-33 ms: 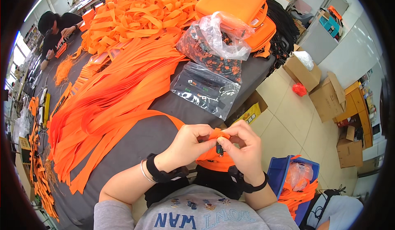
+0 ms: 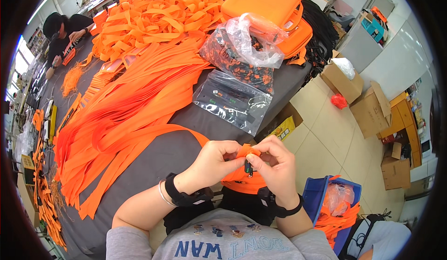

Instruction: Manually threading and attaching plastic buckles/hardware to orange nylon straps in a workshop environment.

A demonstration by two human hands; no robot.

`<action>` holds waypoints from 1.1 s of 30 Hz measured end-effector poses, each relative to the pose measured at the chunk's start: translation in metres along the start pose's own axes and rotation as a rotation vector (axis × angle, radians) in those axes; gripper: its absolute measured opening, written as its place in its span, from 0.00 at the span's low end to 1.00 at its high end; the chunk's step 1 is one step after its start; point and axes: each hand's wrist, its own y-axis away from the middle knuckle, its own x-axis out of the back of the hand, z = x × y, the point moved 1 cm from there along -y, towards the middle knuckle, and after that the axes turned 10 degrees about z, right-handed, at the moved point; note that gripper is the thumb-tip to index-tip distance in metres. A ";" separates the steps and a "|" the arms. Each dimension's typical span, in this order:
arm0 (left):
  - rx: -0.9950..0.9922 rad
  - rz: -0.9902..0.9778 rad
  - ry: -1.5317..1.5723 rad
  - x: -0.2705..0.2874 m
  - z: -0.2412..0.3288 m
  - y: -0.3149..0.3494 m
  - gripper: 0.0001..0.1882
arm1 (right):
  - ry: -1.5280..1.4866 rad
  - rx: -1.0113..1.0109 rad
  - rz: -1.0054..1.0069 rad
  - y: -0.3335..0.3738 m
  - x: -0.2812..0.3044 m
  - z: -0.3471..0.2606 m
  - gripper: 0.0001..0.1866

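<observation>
My left hand (image 2: 215, 156) pinches the end of an orange zipper tape (image 2: 247, 150) between thumb and fingers, just beyond the table's near edge. Meeting it from the other side, my right hand (image 2: 278, 163) is closed on the same end, thumb on top. A small dark zipper pull (image 2: 248, 168) hangs below the fingertips; its slider is mostly hidden by them. Behind the left hand, a strip runs back to a broad bundle of long orange tapes (image 2: 135, 92) on the grey table. More orange material (image 2: 243, 183) hangs beneath my hands.
A clear bag of small black and orange pieces (image 2: 242, 55) and a flat clear pouch (image 2: 232, 103) lie ahead, near orange cases (image 2: 263, 2). A blue bin (image 2: 314, 196) stands at right, cardboard boxes (image 2: 371, 110) beyond. A co-worker (image 2: 65, 32) sits at far left.
My hands stay almost still, both on the tape end. At far left, the co-worker's lower hand has shifted slightly.
</observation>
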 end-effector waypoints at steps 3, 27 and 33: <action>0.187 -0.109 0.216 0.001 0.003 -0.002 0.08 | -0.121 -0.078 0.000 -0.004 0.004 0.014 0.06; -0.136 0.053 -0.016 -0.003 0.004 0.001 0.07 | 0.191 0.196 0.017 0.003 -0.001 0.007 0.05; -0.226 0.090 0.054 -0.008 0.000 0.004 0.07 | -0.012 0.174 0.061 0.006 -0.006 0.006 0.06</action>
